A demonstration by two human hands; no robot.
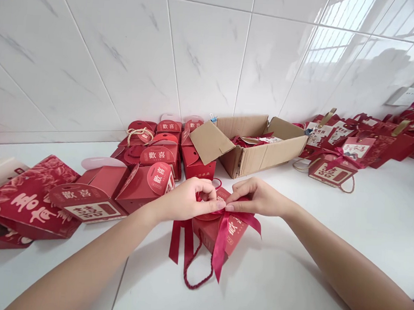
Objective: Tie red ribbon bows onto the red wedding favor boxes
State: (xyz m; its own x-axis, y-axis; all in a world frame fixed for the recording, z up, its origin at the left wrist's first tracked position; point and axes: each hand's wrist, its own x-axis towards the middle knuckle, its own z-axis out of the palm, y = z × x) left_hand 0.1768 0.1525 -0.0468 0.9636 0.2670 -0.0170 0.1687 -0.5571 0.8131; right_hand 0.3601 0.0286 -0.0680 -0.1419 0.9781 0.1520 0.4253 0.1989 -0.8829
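Observation:
A red gift box (207, 230) with gold lettering sits on the white countertop in front of me. A dark pink ribbon (220, 250) lies across its top, its tails hanging down on both sides. My left hand (195, 199) pinches the ribbon between thumb and fingers at the middle of the lid. From the other side, my right hand (257, 198) pinches the ribbon too, the two thumb tips almost touching. The knot itself is partly hidden by my fingers. A twisted dark red cord handle (198, 285) loops down from the box onto the counter.
An open cardboard box (263, 161) holding red items stands behind, against the tiled wall (207, 56). Several red boxes (143, 183) crowd the left and back. At the right, a ribboned red box (333, 171) stands before more red packages (389, 134).

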